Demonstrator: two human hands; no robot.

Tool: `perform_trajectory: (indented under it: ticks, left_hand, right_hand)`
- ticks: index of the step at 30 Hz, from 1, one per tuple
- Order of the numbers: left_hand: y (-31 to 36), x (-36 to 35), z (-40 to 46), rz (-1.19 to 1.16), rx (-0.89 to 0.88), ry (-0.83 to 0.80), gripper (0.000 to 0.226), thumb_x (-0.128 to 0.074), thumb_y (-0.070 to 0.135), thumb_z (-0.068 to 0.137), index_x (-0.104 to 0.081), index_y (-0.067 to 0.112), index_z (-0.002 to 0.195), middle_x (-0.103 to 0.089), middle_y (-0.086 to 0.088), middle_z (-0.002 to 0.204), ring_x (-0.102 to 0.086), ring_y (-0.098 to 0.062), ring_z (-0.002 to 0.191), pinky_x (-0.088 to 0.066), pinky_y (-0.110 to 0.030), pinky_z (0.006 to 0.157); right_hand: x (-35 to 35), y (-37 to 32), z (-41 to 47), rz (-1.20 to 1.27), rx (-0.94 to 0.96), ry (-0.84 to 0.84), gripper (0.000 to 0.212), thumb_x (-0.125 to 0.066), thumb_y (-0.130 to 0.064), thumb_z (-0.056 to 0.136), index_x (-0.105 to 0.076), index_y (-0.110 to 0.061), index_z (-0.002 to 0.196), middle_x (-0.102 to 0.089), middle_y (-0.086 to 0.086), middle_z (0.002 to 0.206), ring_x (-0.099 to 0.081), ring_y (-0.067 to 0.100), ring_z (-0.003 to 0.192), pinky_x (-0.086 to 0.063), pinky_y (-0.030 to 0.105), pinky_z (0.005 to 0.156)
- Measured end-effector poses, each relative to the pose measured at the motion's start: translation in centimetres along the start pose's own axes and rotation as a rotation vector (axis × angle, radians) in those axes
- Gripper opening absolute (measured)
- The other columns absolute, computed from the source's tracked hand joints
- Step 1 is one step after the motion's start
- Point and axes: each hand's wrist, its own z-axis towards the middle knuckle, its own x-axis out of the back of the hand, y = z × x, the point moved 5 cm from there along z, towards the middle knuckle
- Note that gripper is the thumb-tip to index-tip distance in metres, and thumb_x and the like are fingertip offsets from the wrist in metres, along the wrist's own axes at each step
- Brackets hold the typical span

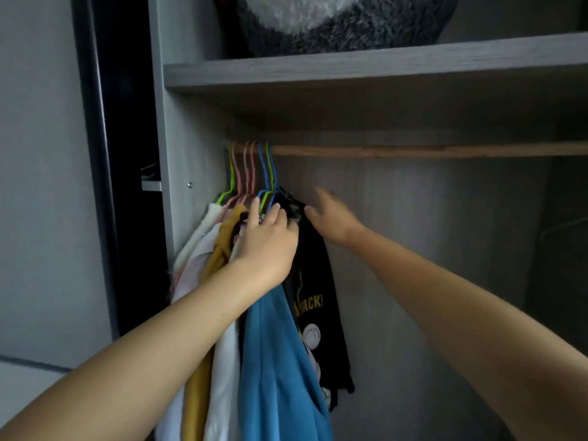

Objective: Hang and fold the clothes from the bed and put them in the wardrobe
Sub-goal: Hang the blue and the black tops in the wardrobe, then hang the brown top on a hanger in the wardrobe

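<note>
Nearest, the soft blue cotton top (280,361) hangs below the wooden wardrobe rail (413,151). The left hand (270,243) presses loosely curled fingers on the bunched hangers; whether it grips one I cannot tell. The right hand (331,218), fingers spread, touches the black printed T-shirt (313,281). Tugging could slip that shirt off its thin blue wire hanger (265,173).

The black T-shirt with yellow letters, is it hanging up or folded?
Hanging up. The black T-shirt with yellow letters dangles full length from the brown wooden rail, beside the blue top.
</note>
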Motion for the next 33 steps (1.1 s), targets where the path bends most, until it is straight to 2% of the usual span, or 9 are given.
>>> perform_trajectory:
  ticks: [3, 5, 9, 12, 17, 21, 26, 30, 33]
  left_hand:
    - [2.9, 2.2, 0.0, -0.187, -0.061, 0.147, 0.045, -0.045, 0.017, 0.094, -0.04, 0.015, 0.139, -0.038, -0.008, 0.145, -0.023, -0.026, 0.141, 0.001, -0.052, 0.116]
    - [5.5, 3.3, -0.5, -0.312, -0.125, 0.271, 0.038, -0.045, 0.02, 0.095, -0.046, 0.016, 0.133, -0.049, -0.006, 0.131, -0.04, -0.026, 0.128, -0.014, -0.047, 0.114]
    - [12.9, 4.1, -3.9, -0.686, -0.351, 0.466, 0.031, -0.059, 0.01, 0.085, -0.062, 0.007, 0.116, -0.062, -0.011, 0.101, -0.06, -0.033, 0.094, -0.045, -0.041, 0.079]
    - [19.6, 3.9, -7.5, -0.976, -0.447, 0.506, 0.034, -0.06, 0.009, 0.083, -0.063, 0.005, 0.117, -0.062, -0.011, 0.102, -0.061, -0.033, 0.091, -0.048, -0.042, 0.074]
    - [31.6, 5.0, -15.3, -1.212, -0.716, 0.363, 0.045, -0.042, 0.022, 0.086, -0.058, 0.007, 0.125, -0.06, -0.008, 0.112, -0.056, -0.026, 0.102, -0.041, -0.038, 0.087]
    - [40.2, 7.7, -23.0, -1.238, -0.977, 0.263, 0.046, -0.041, 0.024, 0.085, -0.059, 0.009, 0.125, -0.061, -0.007, 0.109, -0.059, -0.027, 0.099, -0.039, -0.037, 0.089]
    - [51.1, 13.3, -32.3, -1.206, -1.25, 0.137, 0.045, -0.066, 0.017, 0.078, -0.061, 0.009, 0.122, -0.064, -0.01, 0.109, -0.063, -0.031, 0.099, -0.045, -0.043, 0.091]
    - [60.8, 18.6, -41.2, -1.036, -1.401, -0.061, 0.063, -0.051, 0.036, 0.09, -0.028, 0.024, 0.148, -0.037, 0.001, 0.147, -0.033, -0.018, 0.135, -0.018, -0.04, 0.115]
    - [66.1, 23.5, -48.9, -1.011, -1.508, -0.125, 0.066, -0.046, 0.041, 0.092, -0.019, 0.026, 0.15, -0.026, 0.003, 0.154, -0.022, -0.014, 0.141, -0.012, -0.043, 0.117]
  right_hand:
    - [3.4, 2.0, -4.2, -0.132, -0.04, 0.182, 0.051, -0.042, -0.027, 0.098, -0.032, -0.015, 0.146, -0.041, 0.014, 0.145, -0.036, 0.031, 0.134, -0.024, 0.052, 0.112]
    - [5.4, 3.1, -8.0, -0.22, -0.047, 0.275, 0.047, -0.042, -0.024, 0.096, -0.038, -0.017, 0.142, -0.047, 0.011, 0.14, -0.04, 0.03, 0.13, -0.028, 0.046, 0.109]
    - [7.9, 6.8, -17.7, -0.38, -0.112, 0.342, 0.043, -0.042, -0.022, 0.097, -0.042, -0.018, 0.14, -0.051, 0.005, 0.135, -0.045, 0.025, 0.125, -0.031, 0.041, 0.103]
    - [9.1, 10.4, -26.6, -0.456, -0.245, 0.323, 0.045, -0.043, -0.017, 0.094, -0.043, -0.016, 0.139, -0.055, 0.005, 0.126, -0.05, 0.026, 0.116, -0.039, 0.04, 0.092]
    - [12.1, 14.8, -44.4, -0.475, -0.553, 0.329, 0.049, -0.046, -0.015, 0.093, -0.041, -0.02, 0.141, -0.057, -0.001, 0.117, -0.056, 0.022, 0.105, -0.05, 0.039, 0.083]
    - [15.1, 16.1, -60.0, -0.592, -0.853, 0.307, 0.052, -0.053, -0.009, 0.091, -0.042, -0.011, 0.143, -0.058, 0.013, 0.124, -0.058, 0.033, 0.108, -0.048, 0.041, 0.082]
    - [19.7, 16.0, -80.6, -0.703, -1.308, 0.176, 0.067, -0.049, -0.023, 0.094, -0.018, -0.019, 0.153, -0.034, 0.008, 0.148, -0.039, 0.029, 0.13, -0.037, 0.038, 0.104]
    - [23.8, 12.7, -97.4, -0.664, -1.715, 0.102, 0.062, -0.039, -0.039, 0.1, -0.011, -0.026, 0.153, -0.01, 0.007, 0.16, -0.021, 0.027, 0.144, -0.031, 0.042, 0.11]
    - [26.9, 9.0, -107.0, -0.743, -1.836, 0.201, 0.059, -0.039, -0.039, 0.1, -0.018, -0.025, 0.152, -0.015, 0.007, 0.159, -0.022, 0.025, 0.144, -0.029, 0.042, 0.111]
